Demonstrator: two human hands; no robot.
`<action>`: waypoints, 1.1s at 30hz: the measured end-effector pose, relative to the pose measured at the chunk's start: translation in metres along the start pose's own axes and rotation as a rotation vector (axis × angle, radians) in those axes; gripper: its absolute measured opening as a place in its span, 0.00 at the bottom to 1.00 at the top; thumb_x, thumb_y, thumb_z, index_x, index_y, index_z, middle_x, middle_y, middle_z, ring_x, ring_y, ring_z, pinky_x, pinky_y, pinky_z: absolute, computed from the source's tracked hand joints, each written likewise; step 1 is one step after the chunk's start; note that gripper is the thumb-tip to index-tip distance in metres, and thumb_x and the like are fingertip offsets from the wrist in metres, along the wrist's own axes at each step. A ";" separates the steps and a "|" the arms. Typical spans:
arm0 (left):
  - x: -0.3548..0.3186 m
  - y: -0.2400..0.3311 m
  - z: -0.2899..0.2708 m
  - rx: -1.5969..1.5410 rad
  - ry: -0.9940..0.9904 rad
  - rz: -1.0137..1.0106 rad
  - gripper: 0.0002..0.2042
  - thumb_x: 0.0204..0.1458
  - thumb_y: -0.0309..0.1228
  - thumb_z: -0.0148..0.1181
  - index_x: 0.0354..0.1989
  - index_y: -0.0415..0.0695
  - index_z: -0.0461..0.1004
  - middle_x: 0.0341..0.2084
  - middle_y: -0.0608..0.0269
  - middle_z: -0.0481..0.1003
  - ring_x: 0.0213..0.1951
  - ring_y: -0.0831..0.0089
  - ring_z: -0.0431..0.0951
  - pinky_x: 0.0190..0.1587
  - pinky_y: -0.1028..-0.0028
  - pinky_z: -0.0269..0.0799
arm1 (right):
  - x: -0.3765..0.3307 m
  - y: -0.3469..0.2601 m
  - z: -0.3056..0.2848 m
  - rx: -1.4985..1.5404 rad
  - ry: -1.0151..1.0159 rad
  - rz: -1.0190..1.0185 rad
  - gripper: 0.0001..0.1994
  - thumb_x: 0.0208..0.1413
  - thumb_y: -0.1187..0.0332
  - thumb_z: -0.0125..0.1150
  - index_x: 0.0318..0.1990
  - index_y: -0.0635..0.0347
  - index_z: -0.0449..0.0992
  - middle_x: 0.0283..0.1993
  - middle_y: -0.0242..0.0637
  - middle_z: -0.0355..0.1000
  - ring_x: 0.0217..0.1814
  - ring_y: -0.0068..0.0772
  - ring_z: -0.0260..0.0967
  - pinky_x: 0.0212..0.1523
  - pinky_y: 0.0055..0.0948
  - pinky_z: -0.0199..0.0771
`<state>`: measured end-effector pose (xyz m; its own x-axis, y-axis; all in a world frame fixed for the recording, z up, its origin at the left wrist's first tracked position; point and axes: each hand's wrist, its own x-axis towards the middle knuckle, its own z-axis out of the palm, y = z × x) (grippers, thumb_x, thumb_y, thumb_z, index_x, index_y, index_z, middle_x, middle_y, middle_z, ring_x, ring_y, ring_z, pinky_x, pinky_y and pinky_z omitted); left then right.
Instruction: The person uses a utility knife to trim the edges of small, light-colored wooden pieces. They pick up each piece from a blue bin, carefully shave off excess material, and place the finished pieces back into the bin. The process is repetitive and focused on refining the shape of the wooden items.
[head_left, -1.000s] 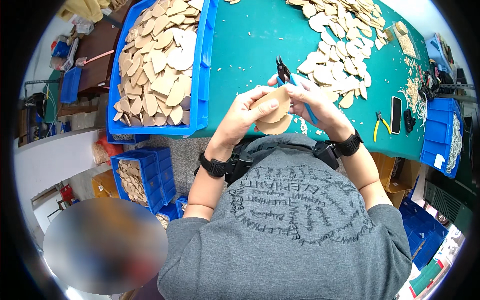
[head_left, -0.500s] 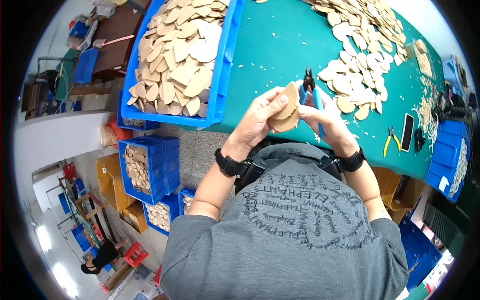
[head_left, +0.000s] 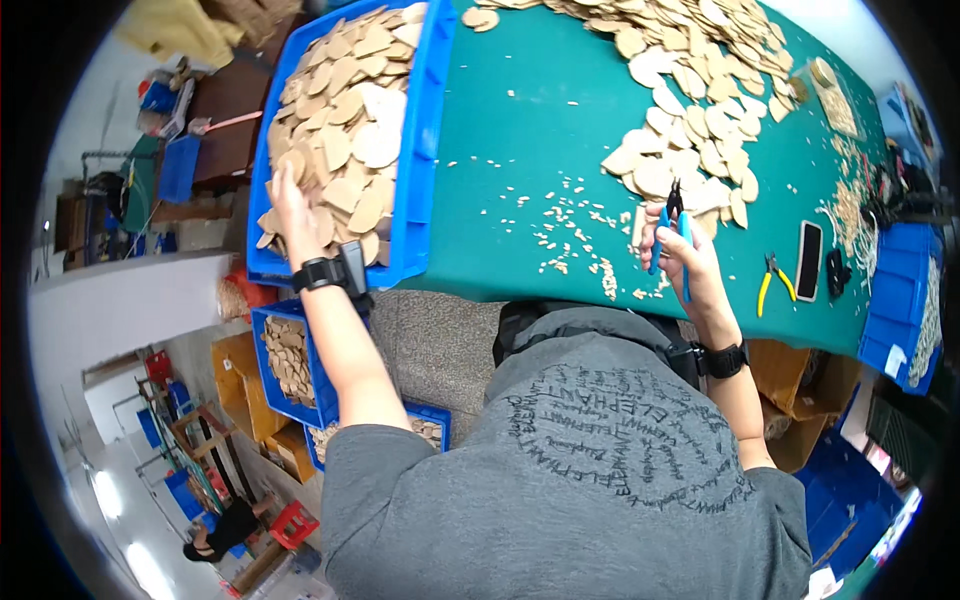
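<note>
Here, in the head view, the left hand [head_left: 290, 205] is laid among the flat wooden pieces [head_left: 345, 150] that fill the blue bin [head_left: 420, 150] at the left end of the green desk [head_left: 520, 130]; whether its grip is closed on a piece cannot be told, since the fingers are sunk among the wood. A black wristband [head_left: 318, 273] is worn on that forearm. The right hand [head_left: 685, 255] is held over the near edge of the desk, its grip closed round the blue-handled cutters [head_left: 672, 215], whose dark tips are pointed away from the body. Just beyond the tips a loose heap of wooden pieces [head_left: 690, 110] is spread, and small offcuts [head_left: 560, 225] are scattered between bin and hand. Yellow-handled pliers [head_left: 772, 280] and a dark phone [head_left: 808, 260] are seen to the right.
</note>
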<state>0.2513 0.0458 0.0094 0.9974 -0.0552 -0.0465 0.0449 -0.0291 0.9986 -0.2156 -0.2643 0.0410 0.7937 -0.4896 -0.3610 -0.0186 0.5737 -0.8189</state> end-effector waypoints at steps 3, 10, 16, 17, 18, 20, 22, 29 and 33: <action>-0.033 0.001 0.042 0.842 0.121 0.405 0.26 0.52 0.38 0.57 0.56 0.35 0.62 0.53 0.47 0.65 0.55 0.57 0.64 0.56 0.59 0.59 | -0.018 0.000 -0.042 -0.044 0.181 -0.026 0.18 0.54 0.66 0.57 0.50 0.66 0.66 0.32 0.33 0.70 0.32 0.21 0.68 0.33 0.20 0.69; -0.192 -0.063 0.268 0.702 -0.570 0.766 0.16 0.47 0.35 0.60 0.43 0.39 0.74 0.42 0.53 0.73 0.47 0.60 0.70 0.53 0.64 0.62 | -0.051 0.004 -0.103 -0.121 0.410 -0.078 0.17 0.54 0.66 0.58 0.49 0.66 0.69 0.33 0.33 0.71 0.31 0.20 0.69 0.32 0.19 0.69; -0.323 -0.101 0.366 1.017 -0.838 0.581 0.46 0.35 0.53 0.67 0.61 0.44 0.54 0.58 0.47 0.52 0.59 0.49 0.52 0.55 0.53 0.57 | -0.058 0.003 -0.115 -0.184 0.424 -0.116 0.17 0.51 0.67 0.61 0.48 0.64 0.70 0.34 0.30 0.69 0.32 0.19 0.68 0.34 0.19 0.68; -0.332 -0.100 0.368 0.999 -0.775 0.725 0.40 0.39 0.49 0.66 0.59 0.44 0.57 0.56 0.47 0.56 0.58 0.50 0.56 0.55 0.56 0.60 | -0.058 0.002 -0.116 -0.189 0.421 -0.117 0.17 0.51 0.67 0.61 0.48 0.64 0.70 0.34 0.30 0.69 0.32 0.18 0.68 0.34 0.19 0.68; -0.335 -0.107 0.367 0.936 -0.825 0.680 0.37 0.40 0.46 0.65 0.58 0.44 0.59 0.55 0.48 0.57 0.57 0.51 0.57 0.55 0.57 0.61 | -0.059 0.002 -0.118 -0.193 0.415 -0.115 0.17 0.51 0.68 0.61 0.47 0.64 0.70 0.34 0.30 0.69 0.32 0.18 0.68 0.33 0.19 0.68; -0.330 -0.126 0.356 0.816 -0.916 0.590 0.31 0.43 0.41 0.63 0.56 0.44 0.62 0.54 0.48 0.59 0.55 0.52 0.60 0.54 0.60 0.63 | -0.059 0.003 -0.123 -0.202 0.403 -0.106 0.17 0.51 0.67 0.62 0.47 0.63 0.71 0.34 0.29 0.69 0.32 0.18 0.67 0.33 0.19 0.68; -0.328 -0.122 0.345 0.859 -0.889 0.748 0.24 0.47 0.33 0.59 0.54 0.44 0.65 0.51 0.51 0.66 0.52 0.56 0.66 0.52 0.63 0.67 | -0.056 0.004 -0.130 -0.206 0.385 -0.091 0.17 0.51 0.67 0.62 0.47 0.63 0.71 0.34 0.28 0.69 0.32 0.18 0.67 0.33 0.18 0.68; -0.294 -0.108 0.316 0.328 -0.928 -0.145 0.24 0.50 0.25 0.57 0.57 0.34 0.62 0.46 0.53 0.73 0.42 0.69 0.77 0.39 0.74 0.78 | -0.026 -0.015 -0.125 -0.261 0.274 -0.109 0.16 0.50 0.68 0.62 0.46 0.64 0.70 0.33 0.29 0.69 0.32 0.18 0.68 0.33 0.18 0.69; -0.325 -0.036 0.302 -0.045 -1.084 -0.512 0.25 0.50 0.23 0.58 0.56 0.30 0.60 0.46 0.50 0.72 0.41 0.69 0.77 0.41 0.74 0.78 | 0.007 -0.025 -0.102 -0.453 0.267 -0.190 0.18 0.46 0.69 0.65 0.44 0.64 0.70 0.37 0.33 0.70 0.34 0.21 0.69 0.36 0.22 0.71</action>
<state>-0.0918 -0.2368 -0.0194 0.2972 -0.8600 -0.4148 0.4461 -0.2590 0.8567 -0.2721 -0.3491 0.0136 0.6282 -0.7399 -0.2406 -0.1962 0.1486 -0.9692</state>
